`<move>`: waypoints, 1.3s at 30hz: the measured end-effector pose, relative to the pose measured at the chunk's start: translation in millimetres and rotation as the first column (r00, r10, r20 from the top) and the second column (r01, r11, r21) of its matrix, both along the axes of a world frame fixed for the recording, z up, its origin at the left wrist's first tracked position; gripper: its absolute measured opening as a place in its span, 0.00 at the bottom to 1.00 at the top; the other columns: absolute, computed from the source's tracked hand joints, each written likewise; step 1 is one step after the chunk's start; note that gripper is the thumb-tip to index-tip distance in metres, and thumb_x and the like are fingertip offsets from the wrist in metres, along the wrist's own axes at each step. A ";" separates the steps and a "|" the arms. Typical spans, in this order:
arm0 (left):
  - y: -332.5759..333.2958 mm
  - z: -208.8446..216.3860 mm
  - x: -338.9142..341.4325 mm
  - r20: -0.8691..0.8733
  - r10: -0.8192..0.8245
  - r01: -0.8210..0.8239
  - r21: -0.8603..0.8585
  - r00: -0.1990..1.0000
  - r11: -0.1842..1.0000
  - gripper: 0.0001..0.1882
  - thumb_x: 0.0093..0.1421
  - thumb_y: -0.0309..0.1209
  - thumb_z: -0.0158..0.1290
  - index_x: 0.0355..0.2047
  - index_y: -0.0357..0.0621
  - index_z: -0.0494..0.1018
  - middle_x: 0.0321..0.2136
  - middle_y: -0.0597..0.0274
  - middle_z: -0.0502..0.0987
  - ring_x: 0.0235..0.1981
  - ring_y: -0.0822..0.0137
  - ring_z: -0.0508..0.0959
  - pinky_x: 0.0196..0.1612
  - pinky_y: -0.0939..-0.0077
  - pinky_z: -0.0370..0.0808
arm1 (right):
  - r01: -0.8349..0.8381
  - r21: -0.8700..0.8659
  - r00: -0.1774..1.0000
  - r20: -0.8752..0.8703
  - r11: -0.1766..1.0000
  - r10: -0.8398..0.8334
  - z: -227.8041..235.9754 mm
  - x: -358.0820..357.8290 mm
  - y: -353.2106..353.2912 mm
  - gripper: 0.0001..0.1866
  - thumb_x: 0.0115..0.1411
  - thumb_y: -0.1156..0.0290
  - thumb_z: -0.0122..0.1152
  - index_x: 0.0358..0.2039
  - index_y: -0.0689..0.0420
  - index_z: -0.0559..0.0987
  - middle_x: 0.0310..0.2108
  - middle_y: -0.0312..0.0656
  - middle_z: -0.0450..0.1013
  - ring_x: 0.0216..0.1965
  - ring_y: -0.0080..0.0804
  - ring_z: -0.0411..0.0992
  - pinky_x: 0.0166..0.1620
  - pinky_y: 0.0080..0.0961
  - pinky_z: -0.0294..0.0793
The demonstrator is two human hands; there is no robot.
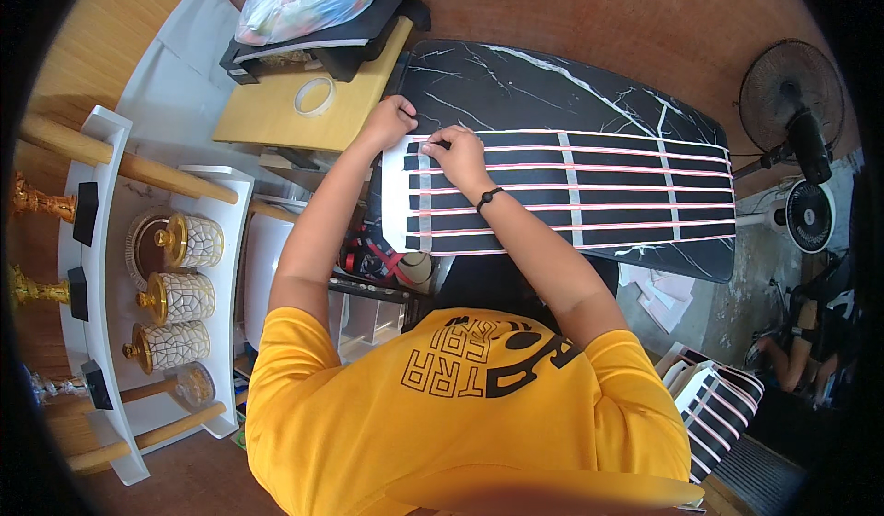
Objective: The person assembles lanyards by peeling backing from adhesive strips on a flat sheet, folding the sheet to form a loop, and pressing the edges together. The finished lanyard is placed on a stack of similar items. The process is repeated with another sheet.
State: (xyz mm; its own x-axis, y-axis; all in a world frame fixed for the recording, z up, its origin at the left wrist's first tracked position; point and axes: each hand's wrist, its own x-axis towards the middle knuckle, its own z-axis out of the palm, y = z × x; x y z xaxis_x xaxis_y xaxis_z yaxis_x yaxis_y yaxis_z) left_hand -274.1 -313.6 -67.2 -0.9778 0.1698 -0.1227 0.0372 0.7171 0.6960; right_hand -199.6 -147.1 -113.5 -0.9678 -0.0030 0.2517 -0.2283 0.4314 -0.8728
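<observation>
At the black marble tabletop's (589, 83) near end, left hand (391, 120) and right hand (458, 152) fingers pinched together on a pink-edged strip (571, 146), keeping it taut and aligned.

Even, bright daylight; soft shadows; mild sheen on marble desk (589, 83); strong fisheye bending, black vignette at rim; centre sharp.

— Where is there open room on the table (552, 83)?

— Across the upper centre and upper right of the frame the black marble top lies bare above the striped sheet (571, 194). The sheet itself is flat, so a hand can slide over it.

— And on the left?

— Crowded: a roll of tape (315, 95) on the wooden board (285, 111), a bag (308, 0) above it, lidded jars (189, 240) on the white shelf (101, 267). A fan (792, 102) blocks the upper right.
</observation>
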 end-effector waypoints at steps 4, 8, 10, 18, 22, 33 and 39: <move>-2.2 15.2 23.1 -0.296 0.006 0.031 0.120 0.955 0.992 0.15 0.58 0.27 0.58 0.46 0.38 0.73 0.29 0.61 0.79 0.29 0.71 0.76 0.35 0.76 0.73 | -0.013 -0.098 1.000 -0.006 0.995 0.013 3.2 -9.3 5.8 0.08 0.50 0.69 0.68 0.29 0.59 0.82 0.31 0.44 0.77 0.35 0.42 0.76 0.41 0.34 0.74; 1.6 20.2 61.1 -0.215 -0.108 0.153 0.206 0.971 0.967 0.22 0.55 0.20 0.59 0.51 0.41 0.71 0.27 0.71 0.70 0.29 0.77 0.68 0.35 0.81 0.70 | -0.061 -0.143 0.998 0.023 0.988 0.065 8.8 -6.1 8.9 0.14 0.50 0.73 0.69 0.38 0.59 0.80 0.34 0.43 0.75 0.33 0.36 0.73 0.38 0.31 0.72; 4.0 19.8 65.9 -0.130 -0.085 0.118 0.270 0.988 0.956 0.26 0.51 0.15 0.59 0.51 0.45 0.71 0.25 0.68 0.67 0.28 0.75 0.68 0.36 0.80 0.70 | -0.096 -0.157 0.993 0.045 0.983 0.105 12.3 -3.0 10.7 0.24 0.46 0.73 0.72 0.46 0.55 0.79 0.42 0.43 0.75 0.42 0.42 0.76 0.45 0.37 0.73; -2.1 20.9 27.6 -0.536 -0.465 0.346 -0.312 0.705 0.885 0.20 0.50 0.12 0.49 0.44 0.40 0.71 0.30 0.53 0.76 0.34 0.54 0.78 0.38 0.63 0.74 | -0.050 0.196 0.990 -0.118 0.979 0.074 19.5 14.3 7.8 0.60 0.39 0.70 0.78 0.69 0.43 0.51 0.64 0.49 0.53 0.60 0.55 0.60 0.58 0.51 0.63; 3.3 42.8 -0.6 -0.566 -0.423 0.242 -0.369 0.708 0.897 0.21 0.49 0.13 0.51 0.45 0.40 0.70 0.34 0.49 0.76 0.37 0.47 0.77 0.41 0.59 0.74 | -0.052 0.205 0.987 -0.141 0.977 0.082 22.5 14.7 9.2 0.61 0.39 0.71 0.78 0.70 0.45 0.49 0.66 0.51 0.50 0.60 0.58 0.59 0.60 0.49 0.63; 11.5 29.0 47.1 -0.327 -0.352 0.315 -0.161 0.877 0.935 0.25 0.49 0.19 0.60 0.48 0.44 0.68 0.32 0.54 0.76 0.38 0.50 0.76 0.43 0.61 0.71 | -0.061 -0.133 0.983 -0.179 0.989 0.037 7.5 6.6 16.5 0.35 0.42 0.84 0.70 0.53 0.55 0.71 0.59 0.49 0.59 0.52 0.45 0.67 0.47 0.31 0.73; 15.2 14.3 70.6 -0.644 -0.258 0.095 -0.277 0.720 0.956 0.12 0.52 0.22 0.56 0.38 0.44 0.74 0.30 0.59 0.78 0.39 0.55 0.75 0.45 0.62 0.66 | -0.069 0.017 0.965 -0.252 0.997 0.071 -0.9 3.4 15.9 0.12 0.47 0.79 0.66 0.35 0.59 0.78 0.39 0.47 0.73 0.42 0.46 0.70 0.46 0.35 0.70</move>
State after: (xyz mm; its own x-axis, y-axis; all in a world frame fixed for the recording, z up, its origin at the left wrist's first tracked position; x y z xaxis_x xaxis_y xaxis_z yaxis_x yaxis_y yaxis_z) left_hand -203.5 -298.4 -52.9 -0.7723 0.3977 0.4954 0.5734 0.7721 0.2739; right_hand -196.2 -131.2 -114.4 -0.8701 -0.0716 0.4876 -0.4708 0.4132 -0.7795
